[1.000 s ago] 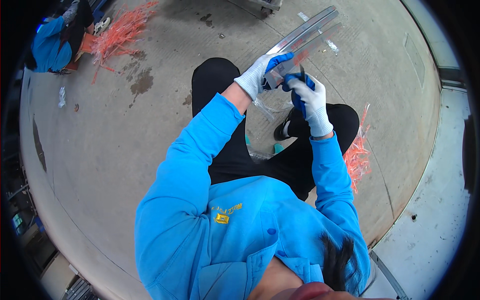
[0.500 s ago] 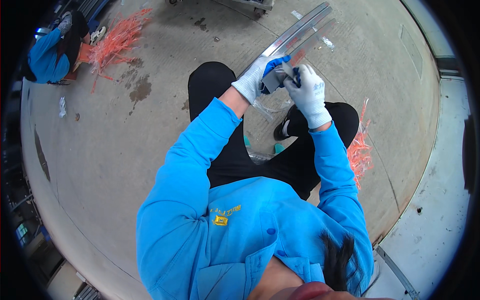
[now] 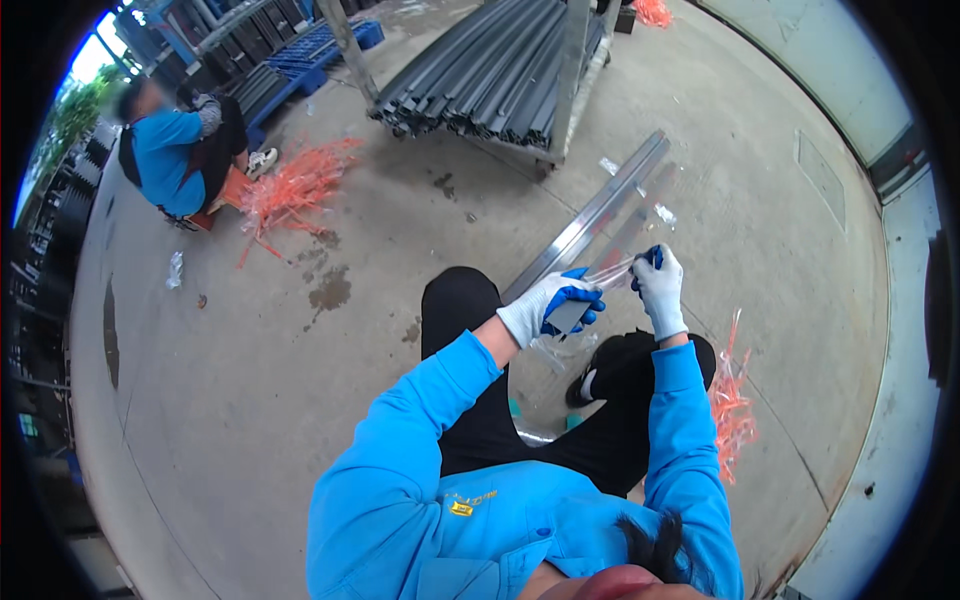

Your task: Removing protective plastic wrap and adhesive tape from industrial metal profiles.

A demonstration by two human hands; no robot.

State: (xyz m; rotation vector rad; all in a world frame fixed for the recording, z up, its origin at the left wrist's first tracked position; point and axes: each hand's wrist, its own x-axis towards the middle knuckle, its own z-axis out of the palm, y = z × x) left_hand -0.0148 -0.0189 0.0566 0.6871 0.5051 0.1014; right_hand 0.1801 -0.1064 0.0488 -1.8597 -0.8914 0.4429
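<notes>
left hand (image 3: 548, 308): fingers wrapped around metal strip (image 3: 600, 215) end | right hand (image 3: 658, 290): raised, fingers pinching clear film (image 3: 608, 272)

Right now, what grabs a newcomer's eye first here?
The person's gloved left hand grips the near end of a long metal strip at centre, while the right hand pulls clear film off it. Orange scraps lie upper left beside a seated co-worker.
</notes>
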